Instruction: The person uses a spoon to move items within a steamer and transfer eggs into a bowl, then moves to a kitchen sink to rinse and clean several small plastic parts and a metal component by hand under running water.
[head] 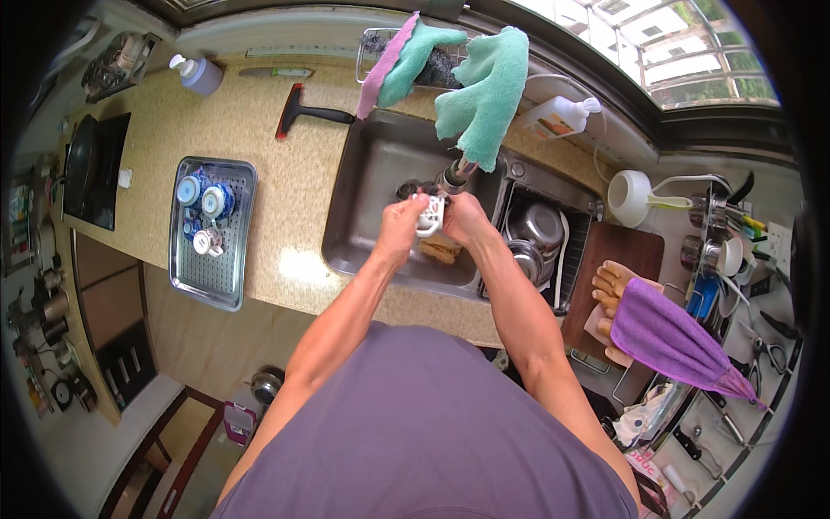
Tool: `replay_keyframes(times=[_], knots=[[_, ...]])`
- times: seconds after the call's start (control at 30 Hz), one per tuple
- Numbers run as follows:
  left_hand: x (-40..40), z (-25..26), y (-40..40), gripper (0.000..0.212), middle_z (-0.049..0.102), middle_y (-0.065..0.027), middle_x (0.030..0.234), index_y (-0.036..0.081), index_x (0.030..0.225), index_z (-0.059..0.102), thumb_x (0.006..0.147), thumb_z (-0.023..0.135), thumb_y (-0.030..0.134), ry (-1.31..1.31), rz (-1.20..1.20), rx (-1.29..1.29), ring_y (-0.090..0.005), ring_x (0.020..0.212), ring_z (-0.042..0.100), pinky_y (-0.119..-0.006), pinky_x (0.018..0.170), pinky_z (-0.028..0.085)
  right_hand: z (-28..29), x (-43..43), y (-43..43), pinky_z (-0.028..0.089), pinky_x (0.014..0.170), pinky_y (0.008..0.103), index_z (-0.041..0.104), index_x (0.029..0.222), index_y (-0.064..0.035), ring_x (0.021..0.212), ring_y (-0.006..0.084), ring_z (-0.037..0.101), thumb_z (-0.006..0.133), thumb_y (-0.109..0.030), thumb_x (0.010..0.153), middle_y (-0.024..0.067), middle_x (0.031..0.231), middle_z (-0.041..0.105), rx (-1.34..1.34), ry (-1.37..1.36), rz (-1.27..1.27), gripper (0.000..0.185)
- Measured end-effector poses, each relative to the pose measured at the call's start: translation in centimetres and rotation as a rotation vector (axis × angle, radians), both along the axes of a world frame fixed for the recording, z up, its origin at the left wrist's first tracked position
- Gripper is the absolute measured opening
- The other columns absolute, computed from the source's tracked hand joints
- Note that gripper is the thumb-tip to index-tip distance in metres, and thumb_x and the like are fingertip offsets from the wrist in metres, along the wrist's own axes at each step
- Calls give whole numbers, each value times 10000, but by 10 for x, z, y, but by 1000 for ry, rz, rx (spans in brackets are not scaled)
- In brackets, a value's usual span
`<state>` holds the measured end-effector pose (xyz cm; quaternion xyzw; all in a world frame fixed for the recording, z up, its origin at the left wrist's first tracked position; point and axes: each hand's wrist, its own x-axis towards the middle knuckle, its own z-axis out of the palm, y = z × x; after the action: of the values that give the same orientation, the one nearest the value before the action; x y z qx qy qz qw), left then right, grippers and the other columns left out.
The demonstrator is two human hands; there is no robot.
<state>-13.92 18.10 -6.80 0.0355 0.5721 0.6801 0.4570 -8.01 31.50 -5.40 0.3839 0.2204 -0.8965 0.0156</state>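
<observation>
A small white cup (429,217) with a dark pattern is held over the sink's larger basin (369,194), below the faucet (454,178). My left hand (399,224) grips its left side, thumb near the rim. Against the cup's right side is my right hand (468,217), with its fingertips partly hidden. The cup's handle points toward me. Beneath the hands, a tan sponge or cloth (439,248) lies in the basin. Something dark, partly hidden, shows just beyond the cup. A green towel (486,91) hangs over the faucet.
To the left, a metal tray (224,279) holds several cups (217,201). A squeegee (311,113), knife (275,72) and pump bottle (198,74) lie or stand behind it. Steel pots (535,224) fill the smaller basin. At right are a cutting board (626,250) and purple towel (668,331).
</observation>
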Motion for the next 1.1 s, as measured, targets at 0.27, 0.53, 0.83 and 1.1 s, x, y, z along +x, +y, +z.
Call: replay_keyframes(times=[0.27, 0.53, 0.83, 1.1], knots=[[-21, -4, 10, 270, 701, -15, 907, 55, 997, 704, 1008, 602, 305, -306, 150, 58, -100, 777, 644, -281, 668, 512, 3, 14, -31, 533, 896, 391, 654, 1200, -31, 1027, 250, 679, 525, -67, 978, 115, 1133, 691, 806, -99, 103, 259], [-23, 10, 19, 265, 684, -7, 871, 46, 951, 723, 986, 623, 289, -465, 229, -118, -95, 728, 604, -292, 660, 497, 21, 25, -31, 492, 928, 405, 654, 1202, -34, 1105, 393, 610, 551, -21, 939, 215, 1178, 632, 1613, 77, 254, 283], [-16, 0, 28, 299, 671, -15, 786, -17, 928, 737, 978, 638, 261, -230, 241, -98, -90, 663, 561, -278, 616, 455, 35, 22, -31, 488, 883, 471, 719, 995, -62, 1137, 394, 544, 725, -125, 813, 193, 1197, 586, 1956, -179, 534, 193], [-11, 10, 21, 309, 708, -42, 909, 35, 1041, 712, 1027, 550, 297, -377, 240, -103, -140, 741, 623, -270, 636, 466, 10, 23, -29, 471, 922, 429, 746, 952, -10, 1050, 373, 594, 662, -104, 847, 224, 1152, 584, 1416, -76, 349, 164]])
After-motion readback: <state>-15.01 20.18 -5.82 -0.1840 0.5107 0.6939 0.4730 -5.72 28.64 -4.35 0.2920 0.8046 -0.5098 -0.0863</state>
